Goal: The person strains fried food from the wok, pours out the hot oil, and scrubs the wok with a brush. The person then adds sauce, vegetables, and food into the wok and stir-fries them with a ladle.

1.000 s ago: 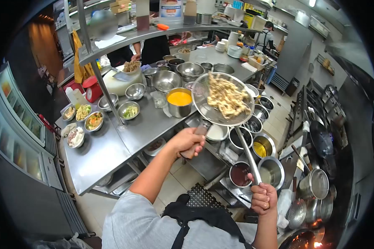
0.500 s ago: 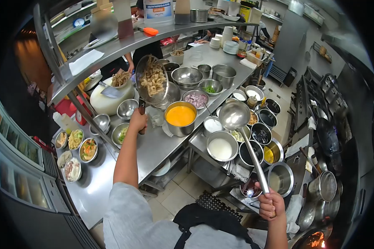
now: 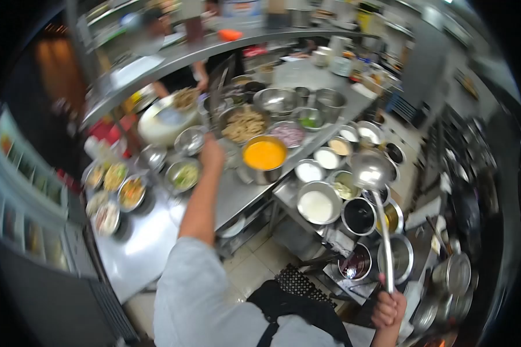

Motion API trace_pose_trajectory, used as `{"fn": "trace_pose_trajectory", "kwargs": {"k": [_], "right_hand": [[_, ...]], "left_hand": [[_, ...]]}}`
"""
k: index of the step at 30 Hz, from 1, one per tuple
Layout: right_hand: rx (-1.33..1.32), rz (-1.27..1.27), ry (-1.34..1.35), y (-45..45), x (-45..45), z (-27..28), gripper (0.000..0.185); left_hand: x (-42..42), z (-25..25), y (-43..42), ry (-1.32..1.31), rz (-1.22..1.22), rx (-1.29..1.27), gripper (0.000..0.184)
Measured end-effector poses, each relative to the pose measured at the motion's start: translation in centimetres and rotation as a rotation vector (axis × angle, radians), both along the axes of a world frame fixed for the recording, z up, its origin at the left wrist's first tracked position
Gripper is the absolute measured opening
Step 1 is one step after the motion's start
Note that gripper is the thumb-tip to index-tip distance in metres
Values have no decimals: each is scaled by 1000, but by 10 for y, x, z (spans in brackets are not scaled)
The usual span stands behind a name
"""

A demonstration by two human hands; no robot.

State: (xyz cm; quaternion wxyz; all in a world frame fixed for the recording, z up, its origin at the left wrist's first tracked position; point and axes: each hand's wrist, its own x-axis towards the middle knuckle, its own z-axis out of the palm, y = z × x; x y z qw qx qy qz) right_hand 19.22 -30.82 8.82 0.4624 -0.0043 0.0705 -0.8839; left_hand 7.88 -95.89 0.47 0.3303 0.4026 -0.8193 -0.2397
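Grey-sleeved, the blurred left hand (image 3: 212,151) at ten o'clock is clenching an edge-on strainer (image 3: 219,91), golden strips (image 3: 243,125) are lying in a steel bowl (image 3: 264,117) towards eleven, and the right hand (image 3: 389,309), fisted at five, is gripping a ladle (image 3: 371,169).

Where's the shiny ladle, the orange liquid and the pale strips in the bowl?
Ladle (image 3: 383,222): head view, on its long handle.
Orange liquid (image 3: 264,152): head view, on the middle of its surface.
Pale strips (image 3: 244,124): head view, on the middle of the pile.
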Motion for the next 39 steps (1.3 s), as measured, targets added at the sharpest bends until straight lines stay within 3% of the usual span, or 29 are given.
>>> {"fn": "trace_pose_trajectory", "kwargs": {"k": [2, 4, 5, 6, 7, 9, 11, 12, 13, 18, 19, 20, 21, 22, 23, 25, 26, 27, 28, 29, 30, 31, 32, 33, 34, 37, 39], "right_hand": [[-89, 21, -27, 23, 17, 2, 53], [-86, 31, -115, 49, 34, 3, 52], [-93, 59, -19, 66, 43, -2, 31], [-105, 72, 81, 82, 51, -5, 18], [-124, 74, 185, 95, 60, -4, 30], [-60, -58, 192, 113, 89, 21, 26], [-54, -103, 224, 170, 100, 7, 24], [-63, -231, 117, 161, 119, 30, 23], [-71, -194, 228, 174, 125, 32, 21], [-52, -431, 291, 243, 177, 33, 26], [-88, -431, 310, 247, 184, 40, 28], [6, -698, 35, 246, 202, 60, 38], [3, -694, 30, 259, 206, 55, 38], [-19, -743, 138, 278, 215, 47, 39], [-35, -812, 247, 300, 225, 38, 55], [25, -1052, 81, 336, 245, 23, 53], [-7, -918, 280, 318, 244, 37, 62], [14, -1027, 206, 327, 253, 30, 55], [43, -1137, 134, 339, 261, 22, 49], [80, -1244, 64, 354, 269, 12, 44], [134, -1324, 77, 354, 265, 12, 44], [266, -1406, 47, 360, 259, 7, 45], [459, -1456, -22, 363, 246, 7, 39], [796, -1518, -194, 367, 220, 2, 36], [972, -1588, -230, 364, 210, 6, 36], [1150, -1622, -325, 362, 169, 4, 37], [1195, -1646, -381, 372, 147, 2, 37]], "left_hand": [[5, 17, 44, 112, -49, 2, 29], [-14, 14, 70, 168, -145, 487, 22], [30, 71, 134, 339, -330, 758, 13], [21, 50, 145, 316, -371, 981, 8], [45, 80, 186, 337, -435, 1132, 6], [53, 67, 238, 351, -662, 1218, 17], [66, 73, 302, 318, -826, 1272, 13], [73, 80, 333, 269, -888, 1286, 11], [75, 79, 360, 235, -1025, 1330, 11], [77, 88, 485, -41, -1279, 1426, 14], [76, 88, 509, -40, -1324, 1425, 12], [77, 95, 530, -92, -1335, 1455, 8], [78, 103, 551, -107, -1378, 1452, 7], [71, 105, 572, -204, -1453, 1477, 8], [66, 101, 588, -231, -1473, 1485, 8], [55, 112, 635, -276, -1599, 1458, 7], [50, 116, 659, -425, -1569, 1436, 8], [45, 115, 676, -428, -1545, 1533, 12], [29, 102, 695, -431, -1748, 1623, 15], [26, 117, 705, -599, -1657, 1561, 16], [2, 93, 730, -572, -1768, 1414, 14], [-11, 88, 741, -621, -1789, 1494, 11], [-12, 107, 753, -553, -1756, 1390, 9], [-23, 105, 761, -538, -1712, 1401, 8], [-46, 89, 787, -568, -1792, 1362, 8], [-83, 81, 821, -716, -1793, 1413, 9], [-119, 50, 866, -782, -1879, 1490, 9]]}}
